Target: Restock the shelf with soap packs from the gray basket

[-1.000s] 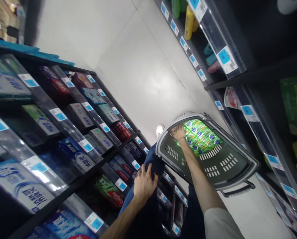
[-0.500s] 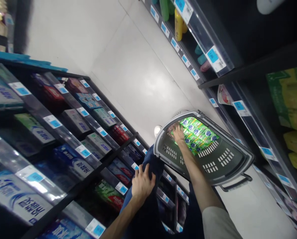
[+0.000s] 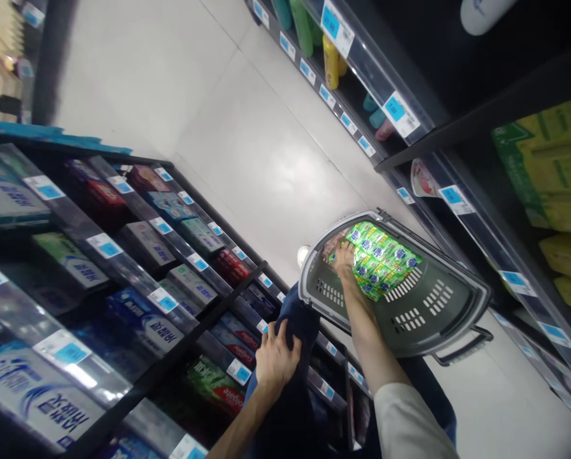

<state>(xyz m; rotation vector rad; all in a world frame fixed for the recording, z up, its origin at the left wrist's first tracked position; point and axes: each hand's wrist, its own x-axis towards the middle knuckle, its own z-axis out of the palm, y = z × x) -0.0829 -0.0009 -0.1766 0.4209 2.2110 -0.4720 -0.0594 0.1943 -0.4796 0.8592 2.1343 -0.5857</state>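
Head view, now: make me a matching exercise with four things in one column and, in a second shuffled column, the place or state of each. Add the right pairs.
Things
1. Person's bare left hand
2. Person's bare right hand
3. Grey slotted plastic basket
4. Slim yellow bottle

Places or states
A. Holding bright green printed packs
B. On a dark shelf edged with price labels
C. At the blue-trousered knee
D. Reaching down inside the basket

Right pairs: 1-C, 2-D, 3-A, 4-B
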